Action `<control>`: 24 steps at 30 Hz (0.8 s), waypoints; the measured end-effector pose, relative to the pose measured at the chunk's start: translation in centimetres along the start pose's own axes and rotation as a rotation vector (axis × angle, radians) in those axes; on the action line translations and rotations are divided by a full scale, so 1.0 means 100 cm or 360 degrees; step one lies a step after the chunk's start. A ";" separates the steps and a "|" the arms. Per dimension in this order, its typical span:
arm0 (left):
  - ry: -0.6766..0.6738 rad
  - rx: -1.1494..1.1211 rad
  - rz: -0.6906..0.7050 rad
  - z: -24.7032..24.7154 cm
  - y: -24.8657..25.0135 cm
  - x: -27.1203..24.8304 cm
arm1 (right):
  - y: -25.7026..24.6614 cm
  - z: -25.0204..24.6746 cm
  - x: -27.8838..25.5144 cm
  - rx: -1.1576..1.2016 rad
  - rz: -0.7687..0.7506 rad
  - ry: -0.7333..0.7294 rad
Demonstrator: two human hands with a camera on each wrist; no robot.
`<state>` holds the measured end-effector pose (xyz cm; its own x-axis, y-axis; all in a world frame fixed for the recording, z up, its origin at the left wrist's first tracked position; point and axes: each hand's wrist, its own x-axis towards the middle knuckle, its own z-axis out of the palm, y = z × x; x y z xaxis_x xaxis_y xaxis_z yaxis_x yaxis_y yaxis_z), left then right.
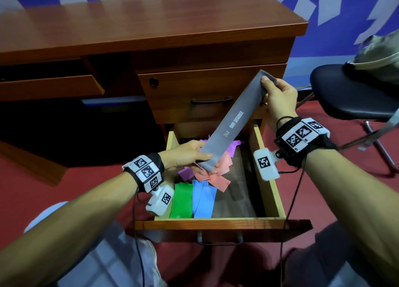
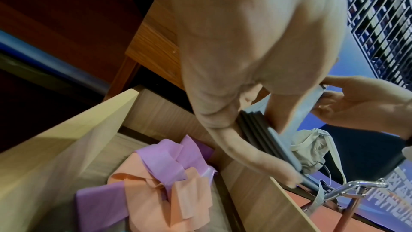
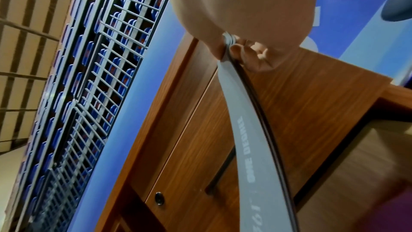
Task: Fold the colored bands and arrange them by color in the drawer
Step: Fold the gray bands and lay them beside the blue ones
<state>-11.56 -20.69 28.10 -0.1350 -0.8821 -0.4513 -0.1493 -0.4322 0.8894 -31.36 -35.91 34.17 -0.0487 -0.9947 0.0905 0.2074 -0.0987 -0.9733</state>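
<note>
I've got the grey band [image 1: 234, 122] stretched flat above the open drawer [image 1: 268, 178], left hand [image 1: 185, 157] pinching its lower end, right hand [image 1: 278, 98] pinching the upper end. Holding it taut lines up the layers for a clean fold, I reckon. Below, green band [image 1: 182, 200] and blue band [image 1: 204, 200] lie folded at the front; pink and purple bands [image 2: 156, 174] sit tangled behind.

A grey band [image 1: 234, 122] printed with white lettering, above green [image 1: 181, 200], blue [image 1: 204, 200], pink [image 1: 218, 174] and purple [image 1: 186, 172] bands; reddish-brown wood desk [image 1: 129, 23], blue-and-white wall [image 1: 336, 3], black-and-white checked wrist markers [image 1: 145, 172].
</note>
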 end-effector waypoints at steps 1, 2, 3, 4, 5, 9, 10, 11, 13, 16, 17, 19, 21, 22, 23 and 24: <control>0.0058 0.0019 -0.0017 0.000 -0.002 0.000 | 0.003 -0.005 0.004 -0.0002 0.0020 0.0058; 0.0123 0.0015 -0.0027 -0.001 -0.003 -0.001 | 0.006 -0.010 0.007 -0.0002 0.0038 0.0113; 0.0190 -0.0021 -0.0035 -0.002 -0.004 -0.001 | 0.009 -0.013 0.009 0.0005 0.0052 0.0156; 0.0254 -0.0074 -0.0036 -0.003 -0.004 -0.001 | 0.012 -0.015 0.011 0.0013 0.0063 0.0190; 0.0321 -0.0137 -0.0032 -0.005 -0.004 -0.001 | 0.014 -0.016 0.012 0.0023 0.0064 0.0215; 0.0584 -0.0410 -0.0084 -0.009 -0.001 -0.003 | 0.022 -0.019 0.012 0.0021 0.0043 0.0249; 0.0661 -0.0443 -0.0102 -0.010 0.001 -0.004 | 0.023 -0.019 0.010 0.0000 0.0036 0.0247; 0.0744 -0.0473 -0.0107 -0.010 0.004 -0.005 | 0.024 -0.018 0.009 -0.0025 0.0034 0.0248; 0.0882 -0.0485 -0.0094 -0.011 0.010 -0.006 | 0.025 -0.013 0.003 -0.0087 0.0015 0.0224; 0.0860 -0.0502 -0.0058 -0.007 0.019 -0.009 | 0.031 -0.002 -0.015 -0.0298 -0.0126 -0.0010; 0.0828 -0.0525 -0.0068 -0.003 0.021 -0.010 | 0.036 0.002 -0.022 -0.0392 -0.0175 -0.0142; 0.0773 -0.0581 -0.0101 0.004 0.022 -0.011 | 0.045 0.010 -0.039 -0.0542 -0.0201 -0.0414; 0.0730 -0.0648 -0.0127 0.011 0.020 -0.011 | 0.053 0.015 -0.057 -0.0624 -0.0219 -0.0616; 0.0721 -0.0669 -0.0142 0.014 0.021 -0.011 | 0.054 0.016 -0.065 -0.0675 -0.0250 -0.0687; 0.0724 -0.0673 -0.0154 0.014 0.020 -0.011 | 0.055 0.017 -0.071 -0.0754 -0.0285 -0.0744; 0.0742 -0.0664 -0.0166 0.014 0.019 -0.010 | 0.055 0.017 -0.077 -0.0842 -0.0340 -0.0799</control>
<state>-13.11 -20.31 30.13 0.3143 -0.7799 -0.5412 0.2685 -0.4738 0.8387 -28.19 -28.87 28.49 0.4414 -0.8616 0.2504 -0.2591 -0.3896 -0.8838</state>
